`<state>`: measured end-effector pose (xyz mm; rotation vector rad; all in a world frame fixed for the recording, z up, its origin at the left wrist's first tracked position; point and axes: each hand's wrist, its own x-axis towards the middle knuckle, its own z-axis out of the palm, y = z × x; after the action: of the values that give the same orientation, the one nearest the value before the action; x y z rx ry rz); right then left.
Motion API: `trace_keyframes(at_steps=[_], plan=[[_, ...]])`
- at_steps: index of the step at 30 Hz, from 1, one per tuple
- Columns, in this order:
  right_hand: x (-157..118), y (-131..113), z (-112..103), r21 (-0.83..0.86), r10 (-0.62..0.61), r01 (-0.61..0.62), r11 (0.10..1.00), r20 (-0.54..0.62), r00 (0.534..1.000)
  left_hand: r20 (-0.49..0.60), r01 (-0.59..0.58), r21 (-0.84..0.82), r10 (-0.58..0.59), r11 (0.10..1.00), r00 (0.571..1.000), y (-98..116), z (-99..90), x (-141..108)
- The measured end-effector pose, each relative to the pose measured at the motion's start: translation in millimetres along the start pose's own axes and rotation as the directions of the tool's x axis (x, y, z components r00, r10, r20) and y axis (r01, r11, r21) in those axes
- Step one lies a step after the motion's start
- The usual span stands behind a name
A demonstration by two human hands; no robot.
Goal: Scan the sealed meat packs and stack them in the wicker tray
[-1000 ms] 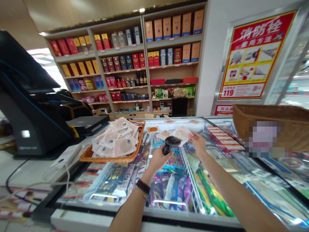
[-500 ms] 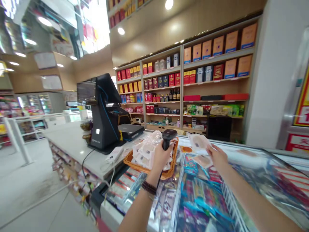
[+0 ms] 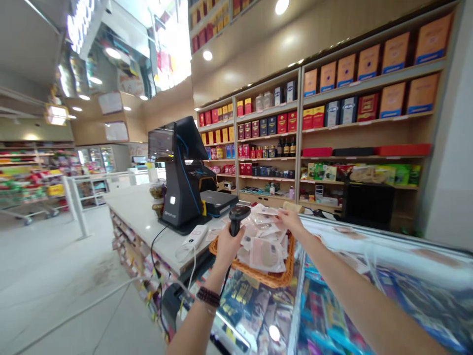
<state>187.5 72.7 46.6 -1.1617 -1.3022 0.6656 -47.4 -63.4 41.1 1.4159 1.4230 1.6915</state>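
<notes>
My left hand (image 3: pixel 228 242) is wrapped round the handle of a black barcode scanner (image 3: pixel 239 213), with its head pointing away from me. A wicker basket (image 3: pixel 271 280) sits on the glass-topped counter just beyond that hand, heaped with small clear-and-white plastic packets (image 3: pixel 266 254). At the basket's far right side, my right hand (image 3: pixel 291 220) has its fingers closed on the edge of a flat packet (image 3: pixel 265 210) at the top of the heap. The packet's contents are too small to make out.
A black point-of-sale terminal (image 3: pixel 181 182) stands left of the basket, with a flat dark grey box (image 3: pixel 219 201) beside it. A white device (image 3: pixel 197 236) with a cable lies on the counter edge. Packaged goods (image 3: pixel 328 315) show under the glass. Boxed goods fill the back shelves (image 3: pixel 266 158).
My right hand has moved left from over the glass, with a packet, to the basket's heap. The scanner stays in my left hand. The view has turned left.
</notes>
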Motion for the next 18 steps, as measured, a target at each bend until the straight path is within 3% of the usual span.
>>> trace_keyframes(at_steps=[2,4,6,8,11,18], plan=[[-4.0,7.6,-11.5,-0.257,-0.045,0.056,0.965,0.047,0.998,-0.007,-0.011,0.011,0.012,1.0,1.0,-3.4,0.2,-1.5],[-8.1,14.5,-26.6,-0.531,-0.095,0.143,0.835,0.116,0.989,0.0,-0.009,0.033,0.009,0.999,1.0,-5.0,3.4,-3.5],[-11.2,21.0,-43.1,-0.666,-0.124,0.199,0.719,0.159,0.979,0.015,0.006,0.042,-0.007,0.999,1.0,-4.8,9.1,-6.3],[-12.8,27.8,-61.6,-0.702,-0.138,0.206,0.682,0.153,0.978,0.037,0.016,0.035,-0.018,0.999,0.999,-2.5,16.4,-9.8],[-11.9,39.3,-96.8,-0.698,-0.151,0.174,0.694,0.096,0.984,0.08,-0.006,0.02,0.004,1.0,0.997,5.8,29.4,-15.7],[-13.2,66.0,-201.4,-0.672,-0.084,-0.03,0.74,-0.136,0.987,0.183,-0.04,-0.026,0.044,0.999,0.982,36.3,77.7,-33.9]])
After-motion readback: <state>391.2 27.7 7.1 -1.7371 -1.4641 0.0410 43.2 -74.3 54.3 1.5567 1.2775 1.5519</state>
